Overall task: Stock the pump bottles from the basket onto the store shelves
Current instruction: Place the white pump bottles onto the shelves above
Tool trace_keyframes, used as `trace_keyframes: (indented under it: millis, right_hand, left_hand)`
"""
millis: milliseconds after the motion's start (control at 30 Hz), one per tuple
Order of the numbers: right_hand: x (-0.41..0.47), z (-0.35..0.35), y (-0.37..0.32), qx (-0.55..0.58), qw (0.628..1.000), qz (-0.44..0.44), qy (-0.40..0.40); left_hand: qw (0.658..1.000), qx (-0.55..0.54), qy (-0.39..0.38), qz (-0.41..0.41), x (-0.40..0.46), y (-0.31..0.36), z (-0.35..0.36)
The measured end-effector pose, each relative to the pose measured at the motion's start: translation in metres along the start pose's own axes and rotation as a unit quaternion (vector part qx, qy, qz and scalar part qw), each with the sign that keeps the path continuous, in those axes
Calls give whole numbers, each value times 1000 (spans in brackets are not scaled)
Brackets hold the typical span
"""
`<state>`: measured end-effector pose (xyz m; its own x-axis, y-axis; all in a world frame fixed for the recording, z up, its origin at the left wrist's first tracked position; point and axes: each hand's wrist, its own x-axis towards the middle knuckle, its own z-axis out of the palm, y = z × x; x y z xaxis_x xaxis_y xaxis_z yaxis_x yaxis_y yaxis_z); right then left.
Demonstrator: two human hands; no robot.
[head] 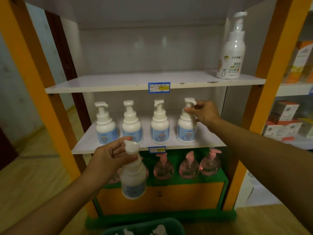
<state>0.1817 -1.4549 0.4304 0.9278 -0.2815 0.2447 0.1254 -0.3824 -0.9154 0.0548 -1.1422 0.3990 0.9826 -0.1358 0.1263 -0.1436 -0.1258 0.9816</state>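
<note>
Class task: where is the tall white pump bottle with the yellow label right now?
The tall white pump bottle with the yellow label stands alone at the far right of the top white shelf.

Your left hand (pixel 110 155): raised at mid height, fingers (pixel 124 139) curled shut in a grip, forearm angled up from lower left | your right hand (pixel 204 112): arm stretched forward, fingers pinched closed, palm turned left

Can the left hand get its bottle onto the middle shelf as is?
Probably yes. The left hand holds its bottle just below the middle shelf, whose front strip is bare ahead of the four standing bottles.
</note>
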Motion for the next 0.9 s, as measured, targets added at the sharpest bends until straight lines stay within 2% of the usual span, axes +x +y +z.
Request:
trace_keyframes:
  millis: [100,200,267,333,433,533,600,700,800,900]
  right_hand:
    - [-8,-2,-2,-7,1000,28,-11]
    - [-37,-8,-5,21,997,47,57]
    - [-67,-13,-5,28,997,11,72]
    - [-97,-15,0,0,1000,-30,-8]
    - [-137,-9,2,-20,978,-63,-197]
    - [-154,-4,-3,-9,961,-85,-261]
    - [-159,-4,-5,-27,970,-108,-217]
    - [-160,-8,-1,-47,984,-140,-103]
    - [-154,-25,3,-31,987,-142,-66]
    - [-135,-53,8,13,995,-92,-29]
  left_hand:
    - [1000,-9,-1,8,-2,9,6]
    - [1000,-20,-3,16,-2,20,14]
    - [1000,-16,-6,22,0,29,23]
    - [999,-11,-7,32,5,36,37]
    - [999,-8,-13,45,11,47,63]
    - [998,4,-25,57,16,58,91]
    - [997,4,-17,73,19,63,109]
    - [996,-2,-14,92,21,70,131]
    - [995,6,-56,86,23,74,140]
    - [989,74,-79,97,26,71,131]
